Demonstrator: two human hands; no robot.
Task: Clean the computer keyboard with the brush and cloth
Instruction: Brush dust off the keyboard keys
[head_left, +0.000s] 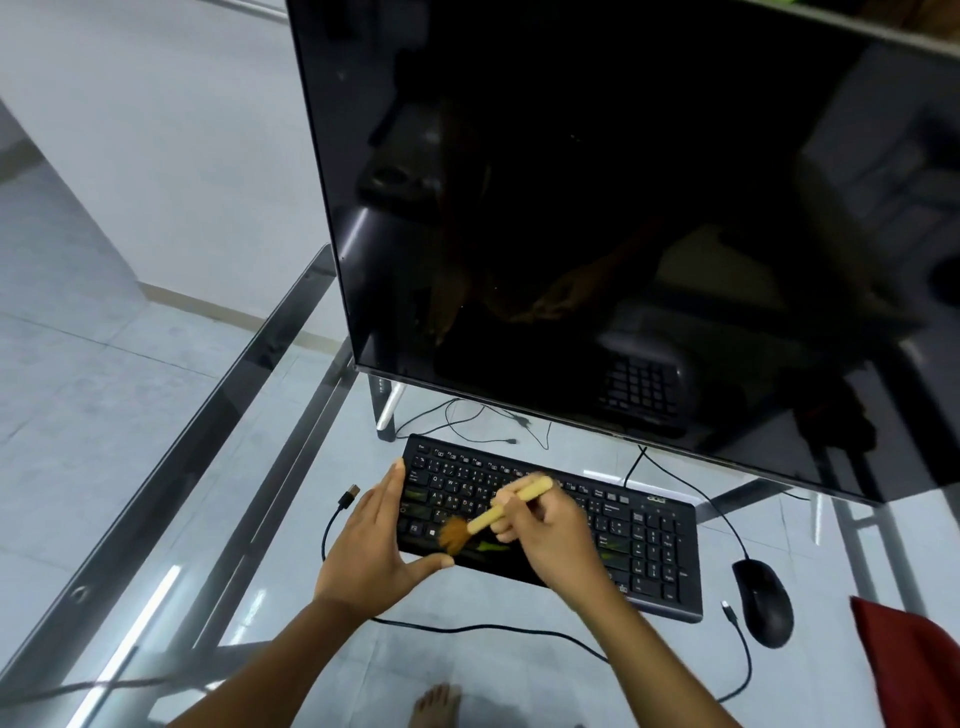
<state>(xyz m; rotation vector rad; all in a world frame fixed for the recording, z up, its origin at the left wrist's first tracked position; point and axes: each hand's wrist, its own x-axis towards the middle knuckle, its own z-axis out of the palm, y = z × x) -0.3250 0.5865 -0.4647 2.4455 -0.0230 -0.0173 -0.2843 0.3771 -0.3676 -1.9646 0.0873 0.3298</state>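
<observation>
The brush (491, 516) was pinched in the curled fingers of the right hand (553, 538), bristles laid on the near-left keys of the keyboard (649, 543), whose left end was braced by the straight-fingered left hand (371, 543). The red cloth (917, 665) was seen near right.

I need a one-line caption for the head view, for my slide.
The right hand holds a brush to the black keyboard while the left hand braces its left end.
</observation>
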